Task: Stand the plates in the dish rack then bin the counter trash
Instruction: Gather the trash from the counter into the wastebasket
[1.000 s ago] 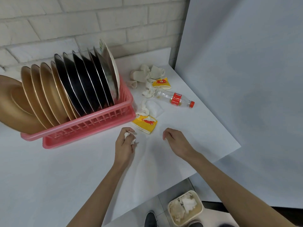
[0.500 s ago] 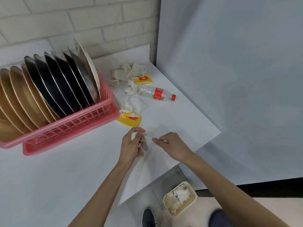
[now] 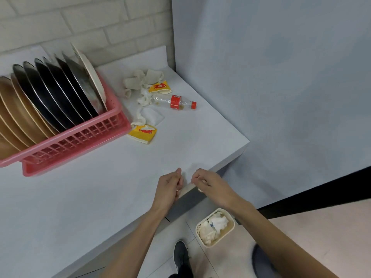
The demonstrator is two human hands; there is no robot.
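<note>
Several gold, black and white plates (image 3: 52,97) stand upright in the pink dish rack (image 3: 80,141) at the left. Trash lies on the white counter (image 3: 80,197) beside it: a yellow wrapper (image 3: 143,133), crumpled tissues (image 3: 149,117), a clear bottle with a red label (image 3: 176,102), a second yellow wrapper (image 3: 160,87) and balled paper (image 3: 140,79). My left hand (image 3: 167,190) curls round a small white scrap at the counter's front edge. My right hand (image 3: 210,185) is curled just beyond that edge, with a pale bit showing under its fingers.
A cream bin (image 3: 215,227) with white paper in it sits on the floor below the counter's corner. A grey shoe (image 3: 181,255) is beside it. A blue-grey wall (image 3: 281,77) bounds the counter on the right, a brick wall (image 3: 80,21) behind.
Both hands have drawn back from near the front yellow wrapper to the counter's front edge, the left still holding its white scrap. The view has swung right, showing more of the bin.
</note>
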